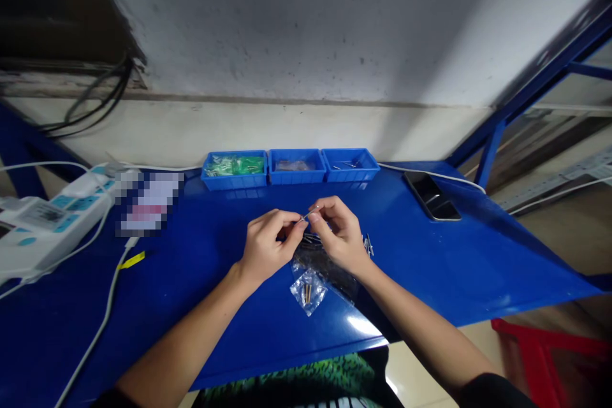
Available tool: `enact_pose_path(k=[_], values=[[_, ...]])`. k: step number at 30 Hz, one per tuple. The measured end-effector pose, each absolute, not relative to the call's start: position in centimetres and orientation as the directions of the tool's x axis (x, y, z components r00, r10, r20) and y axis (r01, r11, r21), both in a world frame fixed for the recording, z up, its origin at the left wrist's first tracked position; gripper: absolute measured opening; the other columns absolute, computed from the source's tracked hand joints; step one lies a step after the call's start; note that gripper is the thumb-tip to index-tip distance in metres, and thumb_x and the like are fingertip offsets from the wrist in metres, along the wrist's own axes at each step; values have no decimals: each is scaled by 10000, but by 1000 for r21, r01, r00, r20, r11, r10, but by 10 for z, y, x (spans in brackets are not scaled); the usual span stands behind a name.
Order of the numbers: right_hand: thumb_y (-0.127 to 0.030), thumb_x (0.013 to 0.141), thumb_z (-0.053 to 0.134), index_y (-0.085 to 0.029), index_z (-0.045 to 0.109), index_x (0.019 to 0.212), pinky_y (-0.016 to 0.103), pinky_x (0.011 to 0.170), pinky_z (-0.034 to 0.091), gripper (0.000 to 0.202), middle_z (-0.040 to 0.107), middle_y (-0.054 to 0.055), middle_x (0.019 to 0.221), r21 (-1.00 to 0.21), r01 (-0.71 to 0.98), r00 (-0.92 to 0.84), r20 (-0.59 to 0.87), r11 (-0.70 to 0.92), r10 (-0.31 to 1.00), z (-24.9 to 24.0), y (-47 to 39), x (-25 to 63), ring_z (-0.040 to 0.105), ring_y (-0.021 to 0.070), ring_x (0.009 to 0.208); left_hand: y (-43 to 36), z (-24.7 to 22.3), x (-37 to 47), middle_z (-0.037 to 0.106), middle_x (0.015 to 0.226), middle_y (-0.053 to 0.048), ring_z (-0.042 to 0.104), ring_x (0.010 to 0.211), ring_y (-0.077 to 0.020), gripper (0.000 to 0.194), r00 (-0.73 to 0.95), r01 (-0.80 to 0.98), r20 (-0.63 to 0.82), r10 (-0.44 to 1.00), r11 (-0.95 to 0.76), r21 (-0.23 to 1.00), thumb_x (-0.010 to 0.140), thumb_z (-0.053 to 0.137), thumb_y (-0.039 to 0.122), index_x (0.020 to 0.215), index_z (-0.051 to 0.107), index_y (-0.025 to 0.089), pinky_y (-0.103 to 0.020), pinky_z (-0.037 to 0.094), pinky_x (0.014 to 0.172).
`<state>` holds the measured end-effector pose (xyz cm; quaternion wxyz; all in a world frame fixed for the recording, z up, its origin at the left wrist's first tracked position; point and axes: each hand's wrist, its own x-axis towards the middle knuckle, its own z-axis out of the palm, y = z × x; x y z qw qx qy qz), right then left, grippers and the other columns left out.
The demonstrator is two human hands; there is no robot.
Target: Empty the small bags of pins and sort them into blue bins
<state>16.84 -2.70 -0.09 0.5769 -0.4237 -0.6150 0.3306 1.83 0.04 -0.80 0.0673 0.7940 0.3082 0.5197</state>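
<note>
Head view: left hand point(264, 243) and right hand point(343, 236) pinched a slim metallic rod point(308, 214) above the desk point(430, 268), behind its front edge. Likely light and stiff, it suited end grips.

View: head, single, head-worn | Station: over the front edge of the flat glossy blue table point(444, 261) | Facing: forward, tilted down; pale painted wall point(287, 25) taken in above | Range: bare left hand point(268, 245) and bare right hand point(342, 239) framed close, centrally; blue rectangular plastic bins point(297, 177) seen farther off
</note>
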Motion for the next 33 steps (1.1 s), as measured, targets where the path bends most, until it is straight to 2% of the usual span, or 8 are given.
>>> enact_pose_path(k=[11, 22, 29, 33], values=[[-291, 863, 552, -243, 464, 1047, 263, 542, 378, 210, 483, -41, 659, -883, 121, 42, 461, 453, 887, 0, -29, 167, 481, 112, 579, -1, -6, 18, 561, 550, 39, 507, 480, -80, 59, 289, 423, 780, 555, -805, 416, 805, 583, 208, 758, 574, 173, -198, 435, 503], [-267, 861, 553, -250, 437, 1022, 268, 546, 374, 199, 470, -46, 649, -875, 80, 65, 483, 478, 873, -1, -29, 165, 477, 110, 575, -2, -3, 19, 560, 545, 40, 509, 482, -80, 89, 307, 423, 775, 553, -808, 410, 819, 562, 216, 739, 562, 177, -196, 425, 509], [-298, 859, 547, -257, 520, 1122, 264, 530, 392, 267, 475, -34, 665, -892, 99, 63, 449, 442, 892, 4, -33, 164, 470, 109, 574, -5, -2, 21, 557, 535, 28, 498, 473, -87, 174, 333, 416, 747, 575, -801, 431, 857, 506, 228, 697, 555, 179, -209, 406, 506], [-333, 854, 544, -265, 587, 1149, 266, 518, 403, 305, 507, -22, 672, -915, 117, 83, 396, 386, 914, 4, -35, 163, 461, 108, 572, -6, -4, 22, 569, 549, 28, 487, 468, -83, 159, 321, 411, 740, 591, -791, 453, 858, 507, 215, 712, 561, 178, -209, 395, 498]])
